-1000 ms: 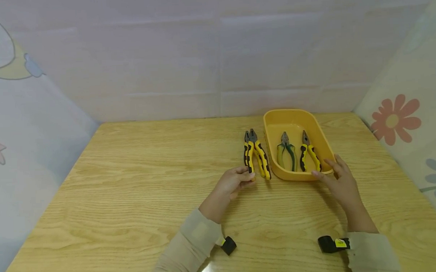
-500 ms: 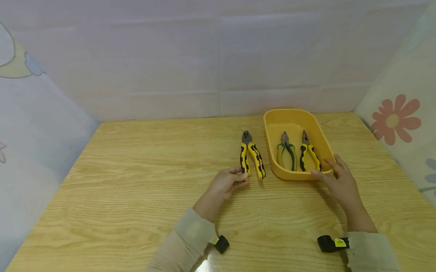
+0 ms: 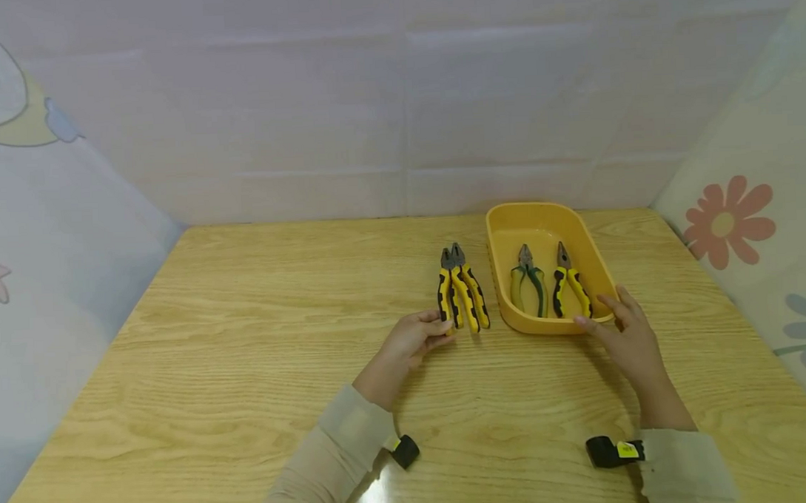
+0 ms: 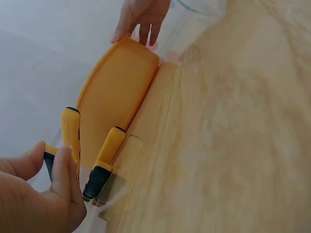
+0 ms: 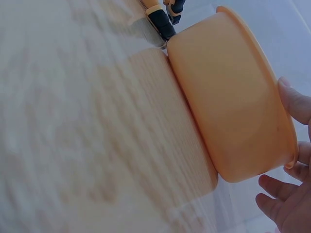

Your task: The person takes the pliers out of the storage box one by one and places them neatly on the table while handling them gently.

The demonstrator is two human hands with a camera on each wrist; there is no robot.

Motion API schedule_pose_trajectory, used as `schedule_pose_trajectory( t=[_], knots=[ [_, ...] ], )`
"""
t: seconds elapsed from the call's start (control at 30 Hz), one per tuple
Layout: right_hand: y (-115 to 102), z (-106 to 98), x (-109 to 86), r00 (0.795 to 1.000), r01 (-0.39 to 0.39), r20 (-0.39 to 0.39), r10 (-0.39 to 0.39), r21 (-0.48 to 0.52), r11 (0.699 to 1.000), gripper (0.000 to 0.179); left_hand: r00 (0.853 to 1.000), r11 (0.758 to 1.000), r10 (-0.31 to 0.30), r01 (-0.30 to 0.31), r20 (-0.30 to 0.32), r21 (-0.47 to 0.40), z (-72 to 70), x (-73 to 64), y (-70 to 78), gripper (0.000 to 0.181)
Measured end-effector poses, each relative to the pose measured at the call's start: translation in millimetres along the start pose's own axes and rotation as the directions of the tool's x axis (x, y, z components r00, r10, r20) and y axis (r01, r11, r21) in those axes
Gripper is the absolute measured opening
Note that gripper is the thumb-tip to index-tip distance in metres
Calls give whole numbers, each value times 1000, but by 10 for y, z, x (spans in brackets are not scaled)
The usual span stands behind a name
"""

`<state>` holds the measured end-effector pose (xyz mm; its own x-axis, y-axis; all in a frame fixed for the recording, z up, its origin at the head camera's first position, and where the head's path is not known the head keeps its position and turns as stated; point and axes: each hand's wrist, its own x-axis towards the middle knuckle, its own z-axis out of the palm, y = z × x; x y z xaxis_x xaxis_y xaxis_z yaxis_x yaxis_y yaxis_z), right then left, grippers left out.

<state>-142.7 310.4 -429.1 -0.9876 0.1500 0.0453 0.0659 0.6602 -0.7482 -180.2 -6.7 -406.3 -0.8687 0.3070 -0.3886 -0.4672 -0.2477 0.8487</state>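
Observation:
In the head view my left hand (image 3: 406,346) pinches one handle of a pair of yellow-and-black pliers (image 3: 442,294), jaws pointing away from me. Partly behind them lies a second pair of yellow-and-black pliers (image 3: 479,301), overlapping them in this view. The left wrist view shows the pinched handle end (image 4: 50,149) between thumb and fingers. At the near right corner of a yellow plastic tray (image 3: 532,324), my right hand (image 3: 629,343) grips the rim, thumb on top (image 5: 295,102). Inside the tray lie green-handled pliers (image 3: 541,291) and yellow-and-black long-nose pliers (image 3: 560,290).
The wooden table (image 3: 260,345) carries the tray at its far right, near the back wall (image 3: 306,136). A flower-printed side wall (image 3: 763,268) rises on the right and another printed wall (image 3: 51,293) on the left.
My left hand has moved left with its pliers, passing across the second pair, so the held pair is now on the left. My right hand and the tray stay in place.

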Motion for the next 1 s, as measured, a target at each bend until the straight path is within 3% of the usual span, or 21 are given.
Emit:
schedule_pose_trajectory(
  t=[0.17,0.5,0.8,1.0],
  knots=[
    [-36,-11,-16,1000,-1,6,1,7,1000,77,1000,1000,-16,16,-23,-18,-18,5,12,48],
    [-429,-64,-166,1000,-7,11,6,49,999,73,998,1000,-19,18,-56,-18,-75,19,34,46],
    [-273,-34,-108,1000,-21,5,21,31,999,75,996,999,-32,33,-80,6,-122,23,51,40],
    [-396,-53,-162,1000,-10,-1,10,54,999,73,995,999,-42,43,-95,5,-141,30,85,37]
  ],
)
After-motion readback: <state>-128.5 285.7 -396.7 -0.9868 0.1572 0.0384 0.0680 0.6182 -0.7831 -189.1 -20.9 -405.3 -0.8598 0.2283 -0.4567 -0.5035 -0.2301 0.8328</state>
